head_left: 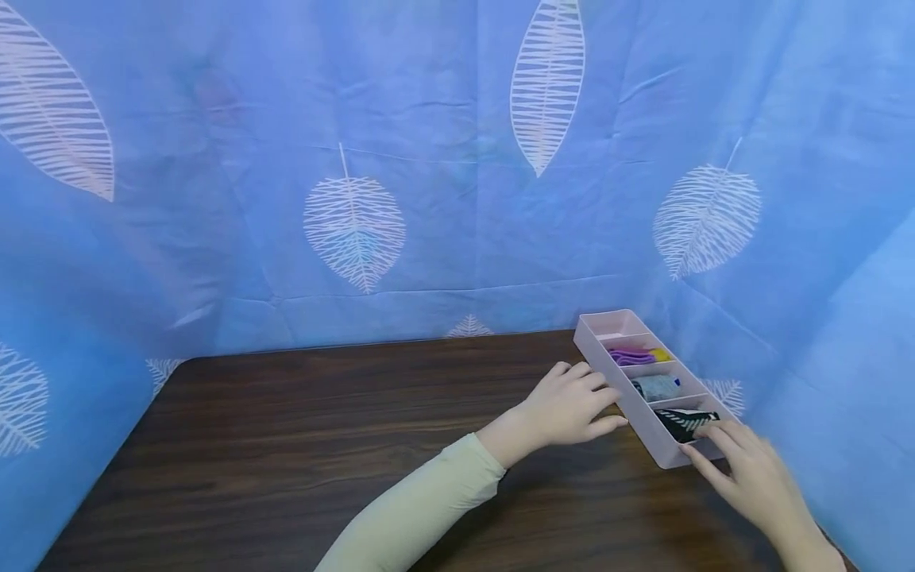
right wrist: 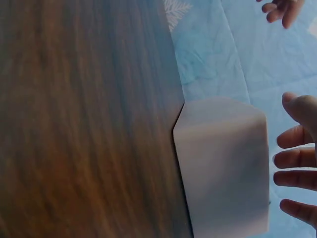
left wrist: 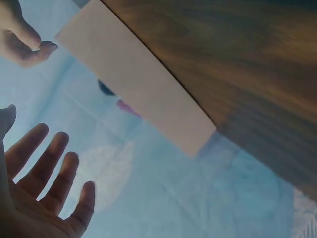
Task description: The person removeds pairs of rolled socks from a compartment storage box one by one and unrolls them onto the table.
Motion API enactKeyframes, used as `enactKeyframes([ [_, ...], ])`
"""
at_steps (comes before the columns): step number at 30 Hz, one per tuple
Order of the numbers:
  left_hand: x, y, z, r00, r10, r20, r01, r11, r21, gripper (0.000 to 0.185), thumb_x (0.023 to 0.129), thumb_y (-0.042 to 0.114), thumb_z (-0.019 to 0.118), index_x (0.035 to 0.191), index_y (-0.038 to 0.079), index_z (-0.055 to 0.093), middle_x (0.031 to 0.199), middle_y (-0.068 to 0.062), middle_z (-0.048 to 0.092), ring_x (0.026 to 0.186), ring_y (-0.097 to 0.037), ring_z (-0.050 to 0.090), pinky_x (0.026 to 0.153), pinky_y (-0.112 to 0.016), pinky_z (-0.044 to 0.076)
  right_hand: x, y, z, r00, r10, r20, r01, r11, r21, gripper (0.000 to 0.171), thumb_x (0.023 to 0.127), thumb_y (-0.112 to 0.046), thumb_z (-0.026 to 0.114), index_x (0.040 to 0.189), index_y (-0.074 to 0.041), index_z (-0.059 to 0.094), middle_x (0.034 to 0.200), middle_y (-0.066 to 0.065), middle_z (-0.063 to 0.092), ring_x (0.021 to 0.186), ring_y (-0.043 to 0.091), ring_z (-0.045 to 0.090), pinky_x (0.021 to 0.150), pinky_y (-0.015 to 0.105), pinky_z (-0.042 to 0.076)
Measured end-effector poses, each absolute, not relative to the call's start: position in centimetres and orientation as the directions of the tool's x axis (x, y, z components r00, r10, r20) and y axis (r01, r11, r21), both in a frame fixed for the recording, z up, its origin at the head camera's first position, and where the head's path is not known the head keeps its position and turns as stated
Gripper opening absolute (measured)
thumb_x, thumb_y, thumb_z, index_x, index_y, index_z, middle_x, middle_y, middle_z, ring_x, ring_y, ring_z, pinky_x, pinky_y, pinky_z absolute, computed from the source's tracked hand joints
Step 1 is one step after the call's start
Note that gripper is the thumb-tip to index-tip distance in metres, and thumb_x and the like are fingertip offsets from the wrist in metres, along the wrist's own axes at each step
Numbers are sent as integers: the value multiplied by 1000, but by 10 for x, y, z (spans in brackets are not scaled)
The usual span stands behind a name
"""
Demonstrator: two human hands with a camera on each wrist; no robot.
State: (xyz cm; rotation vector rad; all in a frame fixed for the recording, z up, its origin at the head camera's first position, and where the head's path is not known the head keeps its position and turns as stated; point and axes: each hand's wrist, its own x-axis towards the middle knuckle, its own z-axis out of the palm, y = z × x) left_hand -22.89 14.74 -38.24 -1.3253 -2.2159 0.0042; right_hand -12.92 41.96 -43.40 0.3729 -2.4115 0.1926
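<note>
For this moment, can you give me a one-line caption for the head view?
Two hands, left hand and right hand, rest against a pink divided tray of folded socks on a dark wooden table.

The left hand (head_left: 572,405) lies palm down with fingers straight and spread, its forearm in a pale sleeve. The right hand (head_left: 747,469) reaches forward, fingers extended and loosely apart

Dark wood-grain desk (head_left: 300,445) with a rounded far-left corner, its grain running left to right. Light-blue cloth backdrop (head_left: 443,119) hung behind and along both sides of the desk, creased and printed with white skeletal leaf motifs; one large leaf (head_left: 354,226) sits centrally, another (head_left: 547,79) hangs near the top edge, and a third (head_left: 706,216) lies to the right.
</note>
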Motion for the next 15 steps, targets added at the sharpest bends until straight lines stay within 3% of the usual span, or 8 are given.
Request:
enactKeyframes([
  [4, -237, 173, -386, -432, 815, 385, 814, 537, -223, 41, 96, 62, 42, 124, 39, 63, 123, 18, 63, 112, -5, 51, 86, -22, 42, -134, 423, -441, -708, -214, 673, -324, 945, -40, 28, 67, -17, 85, 88, -10, 67, 88, 6, 65, 83, 26, 56, 67, 45, 44],
  [10, -245, 215, -399, -518, 802, 298, 812, 570, -123, 41, 94, 66, 42, 121, 44, 63, 116, 18, 59, 105, -2, 49, 83, -19, 41, -138, 430, -448, -652, -236, 720, -410, 909, -74, 25, 71, -16, 84, 88, -7, 67, 88, 3, 62, 88, 10, 48, 77, 28, 37],
  [15, -244, 245, -405, -600, 767, 229, 781, 623, -41, 41, 92, 70, 42, 118, 48, 63, 115, 20, 56, 106, -1, 47, 83, -21, 40, -138, 434, -452, -613, -257, 747, -460, 885, -72, 27, 83, -30, 77, 87, -5, 67, 88, 5, 61, 89, 6, 45, 80, 24, 35],
])
